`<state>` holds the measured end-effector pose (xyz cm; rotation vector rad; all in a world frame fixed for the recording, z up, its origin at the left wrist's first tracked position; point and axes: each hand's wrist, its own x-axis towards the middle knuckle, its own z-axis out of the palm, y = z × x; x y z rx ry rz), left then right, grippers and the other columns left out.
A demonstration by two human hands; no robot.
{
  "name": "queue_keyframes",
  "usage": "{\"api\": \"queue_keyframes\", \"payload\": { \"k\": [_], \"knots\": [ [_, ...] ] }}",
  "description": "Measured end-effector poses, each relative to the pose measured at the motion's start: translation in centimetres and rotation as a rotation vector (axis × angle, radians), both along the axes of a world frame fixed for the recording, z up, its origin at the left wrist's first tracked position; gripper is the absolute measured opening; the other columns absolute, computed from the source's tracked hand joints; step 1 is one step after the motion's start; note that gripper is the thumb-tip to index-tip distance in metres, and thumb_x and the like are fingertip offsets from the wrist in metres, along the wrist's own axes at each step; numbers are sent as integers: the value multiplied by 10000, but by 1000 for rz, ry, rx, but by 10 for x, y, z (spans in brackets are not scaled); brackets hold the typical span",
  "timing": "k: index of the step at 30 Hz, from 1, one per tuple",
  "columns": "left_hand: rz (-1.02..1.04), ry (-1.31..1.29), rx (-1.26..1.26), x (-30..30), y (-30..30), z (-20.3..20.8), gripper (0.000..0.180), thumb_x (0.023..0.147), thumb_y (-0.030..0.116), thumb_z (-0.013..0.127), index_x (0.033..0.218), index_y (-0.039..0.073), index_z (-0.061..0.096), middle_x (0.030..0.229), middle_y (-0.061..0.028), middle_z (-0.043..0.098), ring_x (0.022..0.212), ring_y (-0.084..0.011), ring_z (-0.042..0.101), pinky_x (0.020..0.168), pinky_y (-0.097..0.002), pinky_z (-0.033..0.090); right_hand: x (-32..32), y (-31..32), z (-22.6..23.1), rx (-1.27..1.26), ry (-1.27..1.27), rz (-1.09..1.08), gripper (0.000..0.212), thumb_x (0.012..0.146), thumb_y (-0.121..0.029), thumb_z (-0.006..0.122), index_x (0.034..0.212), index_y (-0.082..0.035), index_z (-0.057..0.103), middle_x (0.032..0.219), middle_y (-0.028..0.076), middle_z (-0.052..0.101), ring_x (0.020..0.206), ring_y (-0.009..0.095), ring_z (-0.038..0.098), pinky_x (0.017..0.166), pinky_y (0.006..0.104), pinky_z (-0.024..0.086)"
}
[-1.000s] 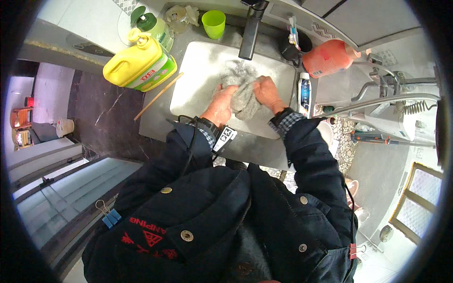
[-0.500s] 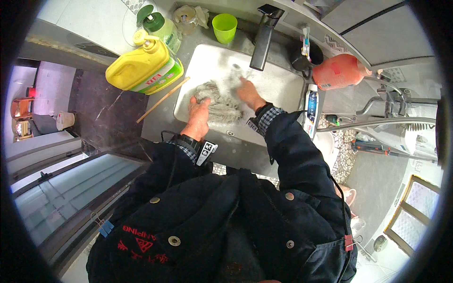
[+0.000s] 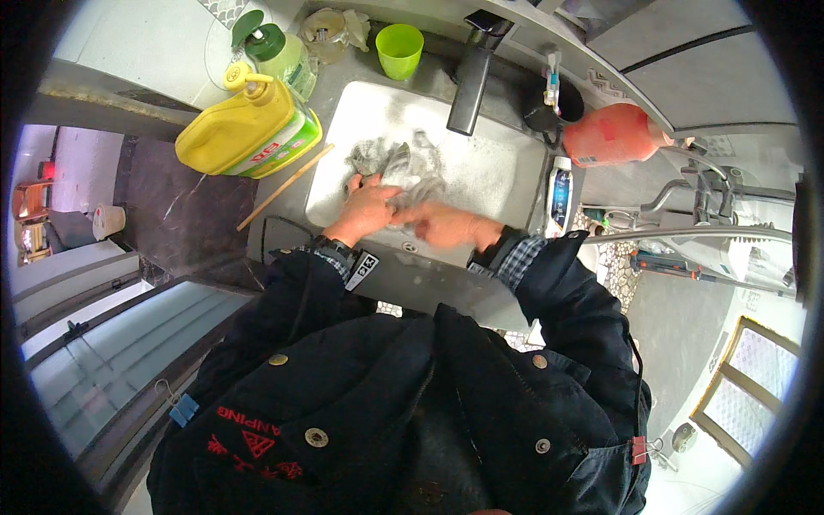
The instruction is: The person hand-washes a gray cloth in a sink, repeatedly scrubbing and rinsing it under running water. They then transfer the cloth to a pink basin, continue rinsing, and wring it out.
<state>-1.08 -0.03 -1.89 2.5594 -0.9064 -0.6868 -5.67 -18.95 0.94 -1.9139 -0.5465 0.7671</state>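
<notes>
A wet grey cloth (image 3: pixel 399 165) lies bunched in suds at the left side of the white sink basin (image 3: pixel 515 184). My left hand (image 3: pixel 365 213) grips its near left part, some fingertips showing against the fabric. Close beside it, my right hand (image 3: pixel 445 225) reaches in from the right with curled fingers closed on the near part of the cloth. The two hands almost meet; the fabric between them is partly hidden by the fingers and foam.
Over the basin juts a dark faucet (image 3: pixel 470 90). A green cup (image 3: pixel 400 51), a yellow jug (image 3: pixel 245 129) and a thin wooden stick (image 3: pixel 283 189) surround its left side. On the right are a black mug (image 3: pixel 549 107), a toothpaste tube (image 3: pixel 560 196) and a pink bottle (image 3: pixel 614 135).
My right hand has moved toward me and left, from near the faucet to beside my left hand. The cloth has shifted and bunched differently.
</notes>
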Motion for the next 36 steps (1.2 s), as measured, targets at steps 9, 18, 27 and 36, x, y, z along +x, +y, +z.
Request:
{"api": "queue_keyframes", "payload": {
  "k": [9,18,27,36],
  "knots": [
    [131,-25,178,-8,10,18,165,670,132,592,775,24,660,826,-180,637,880,-345,584,858,-429,436,71,-76,-118,-697,-189,-408,276,795,-128,501,1009,-10,628,992,201,642,963,337,601,846,401,468],
    [201,82,195,-14,13,37,224,689,173,577,826,14,655,840,-210,643,863,-384,607,831,-456,462,86,-47,-210,-574,-830,358,166,759,-122,535,719,-37,673,787,124,656,755,269,607,670,360,460],
    [176,-1,82,-22,20,28,215,694,190,589,831,25,610,860,-196,619,889,-379,568,872,-464,424,65,-31,-170,-803,-560,-471,175,777,-120,522,725,0,638,767,186,625,723,339,609,656,426,501],
    [219,-25,65,-26,20,25,190,695,138,569,839,51,658,852,-179,624,902,-385,561,800,-464,475,71,-31,-147,-834,-347,-249,177,770,-110,517,746,0,652,823,197,646,813,345,623,745,432,499]
  ]
}}
